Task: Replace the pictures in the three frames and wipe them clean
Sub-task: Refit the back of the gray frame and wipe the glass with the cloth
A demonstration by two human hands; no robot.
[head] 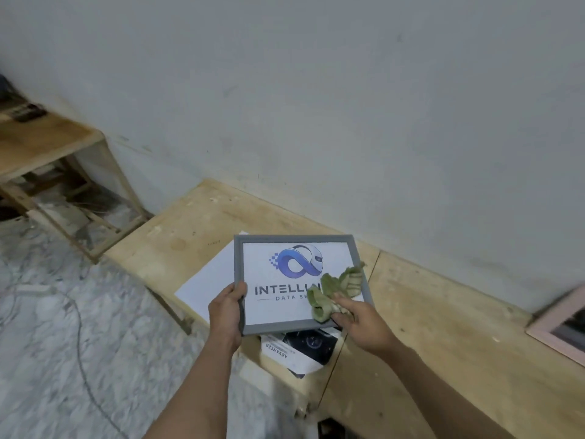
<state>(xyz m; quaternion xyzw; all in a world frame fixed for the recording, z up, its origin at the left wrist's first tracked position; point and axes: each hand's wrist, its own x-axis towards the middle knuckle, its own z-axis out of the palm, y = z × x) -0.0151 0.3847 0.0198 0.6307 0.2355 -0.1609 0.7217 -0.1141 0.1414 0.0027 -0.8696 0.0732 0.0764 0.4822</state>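
Note:
My left hand (225, 312) grips the lower left edge of a grey picture frame (238, 264), held face up above the wooden table (427, 315). The frame holds a white picture with a blue loop logo and dark lettering. My right hand (361, 324) pinches a green cloth (335, 293) and presses it on the glass at the frame's lower right. The cloth hides part of the lettering.
A white sheet (205, 283) lies on the table under the frame. A dark printed picture (304, 346) lies at the table's near edge. A pink frame (563, 321) sits at the far right. A wooden bench (44, 147) stands left, over marble floor.

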